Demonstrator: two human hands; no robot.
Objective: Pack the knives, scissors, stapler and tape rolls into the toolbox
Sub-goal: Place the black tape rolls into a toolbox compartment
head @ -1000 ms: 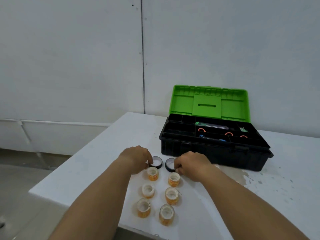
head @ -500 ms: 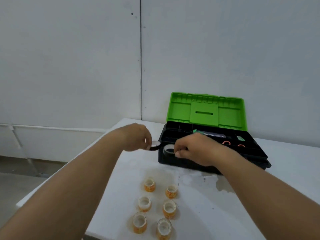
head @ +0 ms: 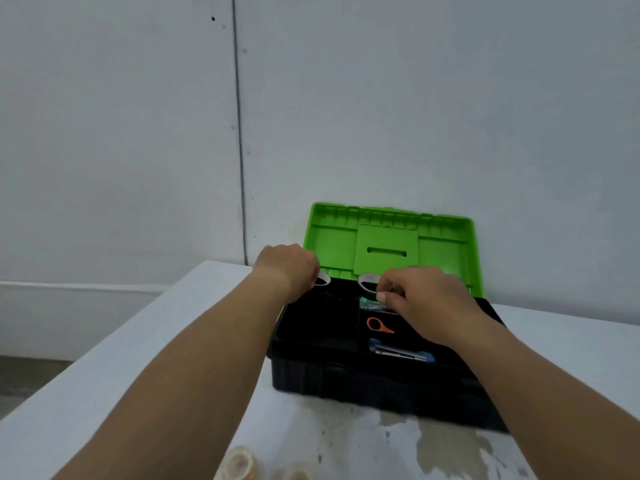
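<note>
The black toolbox (head: 363, 386) stands open on the white table, its green lid (head: 391, 247) upright against the wall. My left hand (head: 287, 271) holds a black tape roll (head: 322, 280) over the box's back left compartment. My right hand (head: 422, 299) grips a second black tape roll (head: 367, 284) over the back middle. Inside the box lie orange-handled scissors (head: 378, 325), a blue and silver stapler or knife (head: 401, 353) and a green item (head: 369, 303) partly hidden by my right hand.
Two orange-and-white tape rolls (head: 239, 464) peek in at the bottom edge of the table (head: 173, 341). A stained patch (head: 433, 445) marks the tabletop in front of the box. The table's left edge drops to the floor (head: 20, 382).
Both hands lifted the black tape rolls off the table and carried them forward over the open toolbox. The view tilted up, so most orange rolls left the frame.
</note>
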